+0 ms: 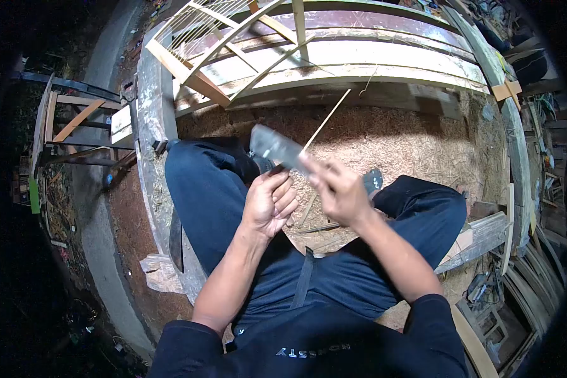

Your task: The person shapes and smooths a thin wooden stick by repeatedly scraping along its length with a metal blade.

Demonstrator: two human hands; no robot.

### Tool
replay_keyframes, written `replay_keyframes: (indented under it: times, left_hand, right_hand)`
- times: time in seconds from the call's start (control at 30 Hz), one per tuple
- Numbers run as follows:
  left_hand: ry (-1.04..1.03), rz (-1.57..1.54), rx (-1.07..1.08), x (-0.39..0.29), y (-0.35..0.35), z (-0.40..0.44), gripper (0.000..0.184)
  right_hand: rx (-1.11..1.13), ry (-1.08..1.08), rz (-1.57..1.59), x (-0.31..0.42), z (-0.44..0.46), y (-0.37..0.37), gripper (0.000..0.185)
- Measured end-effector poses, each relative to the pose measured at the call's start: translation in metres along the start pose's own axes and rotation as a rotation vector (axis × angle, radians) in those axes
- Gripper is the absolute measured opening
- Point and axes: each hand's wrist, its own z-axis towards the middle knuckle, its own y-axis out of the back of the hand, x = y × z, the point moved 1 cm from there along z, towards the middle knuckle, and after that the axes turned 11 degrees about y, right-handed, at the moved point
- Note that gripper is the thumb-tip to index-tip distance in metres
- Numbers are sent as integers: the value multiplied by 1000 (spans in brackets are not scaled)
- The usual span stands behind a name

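Observation:
My right hand (341, 192) is closed on the near end of a broad, flat grey blade (277, 146), which looks like a large knife and is smeared by motion. Its far end points up and left. Just below the blade, my left hand (272, 203) is closed, palm turned up, with thumb and forefinger pinched by a small dark piece (278, 169) that I cannot make out. A thin pale wooden strip (329, 120) slants up and right from behind the blade. Whether a hand holds this strip is hidden.
A wooden frame with thin slats (223, 47) rests on the pale planks (397, 57) ahead. Shavings (416, 138) cover the ground between my legs. Thick beams stand at left (150, 120) and right (516, 145). A wooden chair-like frame (75, 120) is farther left.

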Motion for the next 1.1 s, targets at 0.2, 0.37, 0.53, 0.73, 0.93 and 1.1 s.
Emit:
replay_keyframes:
  times: [0.2, 0.37, 0.53, 0.73, 0.93, 1.1]
  left_hand:
    - [44, 16, -15, -2, -5, -5, 17]
    - [15, -37, -49, 0, 7, 0, 31]
    - [38, -95, -70, -1, 4, 8, 36]
    - [32, -105, -46, 0, 7, 5, 30]
    - [23, -39, -31, -3, 2, -2, 19]
    - [39, 83, -15, -4, 1, -8, 48]
  right_hand:
    - [-87, -52, -21, -31, 11, 7, 41]
    - [4, 58, 101, 1, -4, -5, 46]
    - [53, 16, 38, -3, -1, -2, 49]
    - [56, 35, -22, -3, 0, -2, 50]
    - [13, -11, -48, -19, 1, 3, 47]
    - [-57, -92, 75, -38, 2, 12, 41]
